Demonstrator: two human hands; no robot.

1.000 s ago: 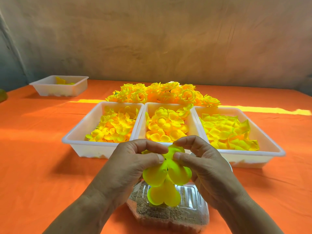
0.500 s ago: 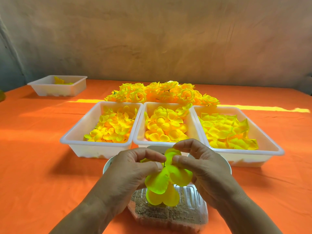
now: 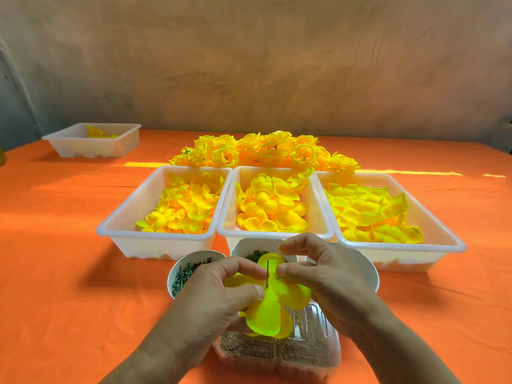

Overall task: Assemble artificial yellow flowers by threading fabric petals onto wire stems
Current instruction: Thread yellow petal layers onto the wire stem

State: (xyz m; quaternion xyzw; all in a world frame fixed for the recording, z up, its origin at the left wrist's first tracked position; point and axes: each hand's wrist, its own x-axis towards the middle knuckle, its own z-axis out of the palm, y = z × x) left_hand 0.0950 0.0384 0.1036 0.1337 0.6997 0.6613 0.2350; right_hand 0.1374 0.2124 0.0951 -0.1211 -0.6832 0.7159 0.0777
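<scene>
**Petal could tear**

Above the orange worktop, before 3 trays, left hand and right hand each hold the fabric petal in a pinching grip beside the wire stem poking through it. Uneven pulling might rip the hole

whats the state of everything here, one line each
left hand, pinching the petal layer
right hand, pinching the petal layer
petal layer, threaded on the wire stem, held over the clear box
wire stem, upright, tip poking through the petals
three near trays, filled with loose petals
far tray, holds a few petals
finished flowers, piled behind the trays
left bowl, holds green parts
clear box, holds brown granules
</scene>
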